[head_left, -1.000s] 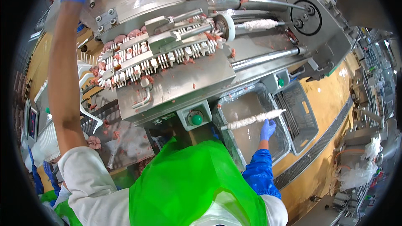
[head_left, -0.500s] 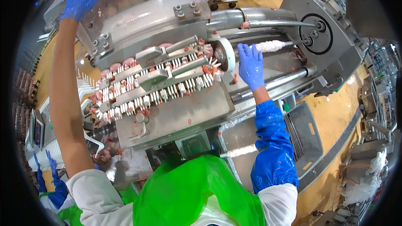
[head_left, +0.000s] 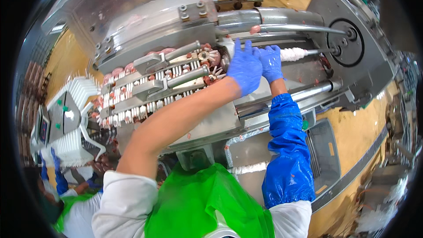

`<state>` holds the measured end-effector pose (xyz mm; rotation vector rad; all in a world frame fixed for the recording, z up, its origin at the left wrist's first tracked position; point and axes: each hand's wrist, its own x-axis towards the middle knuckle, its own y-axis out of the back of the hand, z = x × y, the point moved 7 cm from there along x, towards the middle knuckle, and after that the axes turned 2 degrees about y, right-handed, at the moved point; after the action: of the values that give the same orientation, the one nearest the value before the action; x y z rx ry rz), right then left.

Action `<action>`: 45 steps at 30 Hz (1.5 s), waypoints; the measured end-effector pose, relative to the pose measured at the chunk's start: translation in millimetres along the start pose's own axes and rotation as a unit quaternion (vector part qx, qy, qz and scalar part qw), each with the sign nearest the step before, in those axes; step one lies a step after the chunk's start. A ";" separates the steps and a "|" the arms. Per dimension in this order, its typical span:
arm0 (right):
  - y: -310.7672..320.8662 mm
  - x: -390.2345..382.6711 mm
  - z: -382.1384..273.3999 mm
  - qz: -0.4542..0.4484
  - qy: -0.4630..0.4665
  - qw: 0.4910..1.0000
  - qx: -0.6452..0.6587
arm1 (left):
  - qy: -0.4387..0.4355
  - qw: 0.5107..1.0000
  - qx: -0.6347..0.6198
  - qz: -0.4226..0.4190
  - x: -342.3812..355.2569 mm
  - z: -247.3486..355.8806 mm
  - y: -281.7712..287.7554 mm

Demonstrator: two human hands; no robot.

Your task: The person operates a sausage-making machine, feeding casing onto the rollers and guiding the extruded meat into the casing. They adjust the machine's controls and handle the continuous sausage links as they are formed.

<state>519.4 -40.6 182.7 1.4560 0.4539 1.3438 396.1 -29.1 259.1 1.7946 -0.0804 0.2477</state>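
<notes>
My left hand (head_left: 245, 68), in a blue glove, reaches across the stuffing machine with its fingers stretched out over the white ring (head_left: 227, 43) at the end of the linking belts. It hides most of that ring. Right beside it, my right hand (head_left: 271, 64), gloved and in a blue sleeve, has its fingers curled over the stuffing tube. White shirred sausage casing (head_left: 292, 54) sits on the tube just right of these fingers. To the left, two belts with white pegs (head_left: 132, 105) carry scraps of pink meat.
A metal rod (head_left: 304, 28) runs behind the tube to the end plate (head_left: 372, 50). Another casing stick (head_left: 249, 168) lies in the metal tray near my apron. A grey crate (head_left: 324, 150) stands at right. At lower left are a white peg rack (head_left: 81, 141) and a co-worker (head_left: 79, 207).
My left hand has come down from the upper left to the white ring, beside my right hand. My right hand stays at the tube, its fingers over the casing end. The view has shifted slightly.
</notes>
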 end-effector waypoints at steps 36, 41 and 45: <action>19.7 -36.7 -55.6 0.079 -0.022 0.996 -0.034 | 0.328 0.887 -0.277 0.170 -285.7 -294.7 59.4; 16.0 -83.3 -124.0 0.063 -0.099 0.966 0.231 | 0.493 0.862 -0.104 0.053 -414.3 -446.8 15.4; 9.7 -115.8 -168.1 -0.071 -0.172 0.951 0.247 | 0.457 0.858 -0.225 -0.057 -415.5 -485.6 -53.4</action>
<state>332.9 -67.6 103.6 1.9840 0.6810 0.8661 -59.3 421.2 226.1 1.0652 0.6006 0.8945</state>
